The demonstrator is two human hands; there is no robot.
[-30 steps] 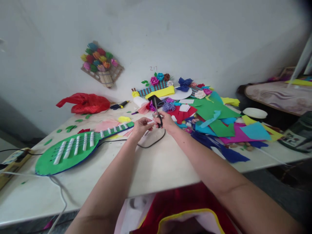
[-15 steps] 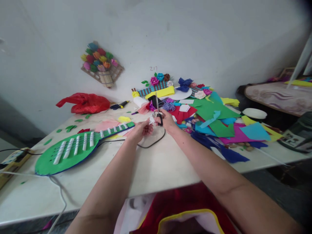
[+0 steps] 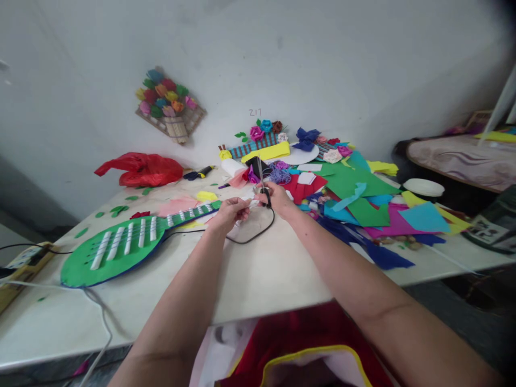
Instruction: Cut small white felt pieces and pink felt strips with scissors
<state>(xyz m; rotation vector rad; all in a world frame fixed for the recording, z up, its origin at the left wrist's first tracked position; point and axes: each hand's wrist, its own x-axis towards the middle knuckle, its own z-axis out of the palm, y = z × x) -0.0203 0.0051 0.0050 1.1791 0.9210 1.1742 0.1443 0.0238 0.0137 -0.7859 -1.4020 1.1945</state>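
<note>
Over the middle of the table my left hand (image 3: 233, 210) pinches a small piece of white paper (image 3: 253, 203) between thumb and fingers. Facing it, my right hand (image 3: 278, 200) is closed around the black handles of a pair of scissors (image 3: 265, 196), blades pointing up and away from me. My right fingertips also seem to touch the white paper. A green paper guitar (image 3: 116, 252) with white bars across it lies left of my hands, its neck ending beside my left hand. A black cord (image 3: 258, 235) loops on the table below both hands.
Colored paper sheets (image 3: 355, 185) pile up on the right. A red plastic bag (image 3: 145, 169) and yellow-black pliers (image 3: 199, 173) lie at back left. Paper flowers (image 3: 262, 129) stand along the wall. A power strip (image 3: 28, 271) sits at the left edge, a dark jar (image 3: 494, 223) at the right.
The white paper between my hands shows less than before, and my left fingers have come slightly closer to my right hand. The scissors stay in my right hand.
</note>
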